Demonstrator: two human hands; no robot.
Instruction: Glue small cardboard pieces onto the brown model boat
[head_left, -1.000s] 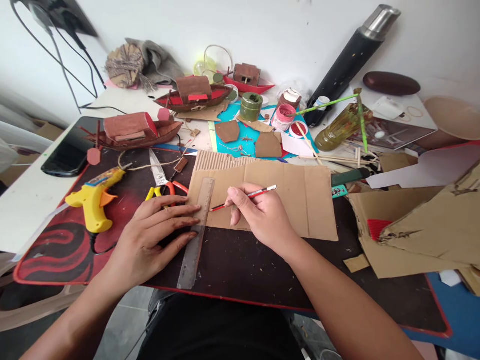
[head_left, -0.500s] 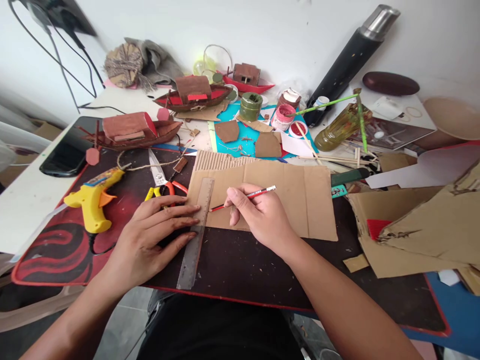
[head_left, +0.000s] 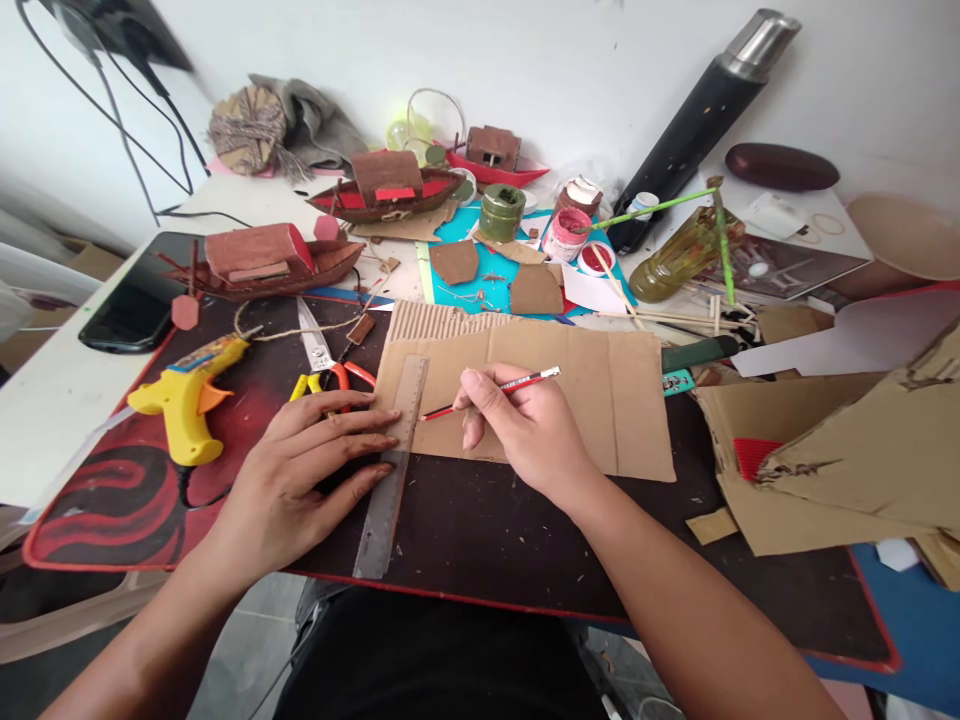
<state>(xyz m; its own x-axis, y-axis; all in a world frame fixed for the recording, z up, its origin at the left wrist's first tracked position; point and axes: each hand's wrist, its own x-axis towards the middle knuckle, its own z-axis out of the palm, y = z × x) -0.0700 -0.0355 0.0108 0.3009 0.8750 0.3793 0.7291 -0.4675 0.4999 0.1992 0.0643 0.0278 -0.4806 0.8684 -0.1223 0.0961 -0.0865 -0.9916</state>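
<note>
Right grip pinches pencil, tip seemingly touching ruler

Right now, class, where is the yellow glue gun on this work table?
In the head view, the yellow glue gun lies on the left of the dark mat, beyond the left hand, with the scissors just to its right.

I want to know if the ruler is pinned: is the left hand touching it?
Touching. The head view shows the left hand with fingertips pressed flat on the ruler.
</note>
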